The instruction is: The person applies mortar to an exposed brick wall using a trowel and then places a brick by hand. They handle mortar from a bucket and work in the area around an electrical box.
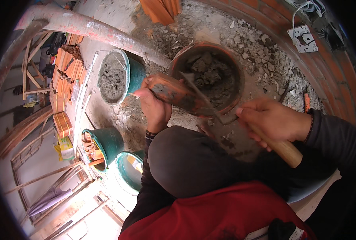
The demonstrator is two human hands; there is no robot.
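My left hand [156, 106] is closed around one end of an orange brick [180, 96], which is smeared with grey mortar and tilted over the near side of a round tub [238, 68]. Dark, lumpy mortar [204, 66] lies inside that tub. In my right hand [272, 118] is a trowel [282, 150], gripped by its wooden handle. Its thin metal blade, seen almost edge-on, reaches left along the brick's far end. Whether blade and brick touch, I cannot tell.
A green bucket of wet grey mortar [113, 78] stands left of the tub. Nearer are a green bucket of brick pieces [113, 144] and another green bucket [126, 176]. Rubble [266, 56] lines the brick wall [326, 72] at right. A thick pole [86, 32] slants across the upper left.
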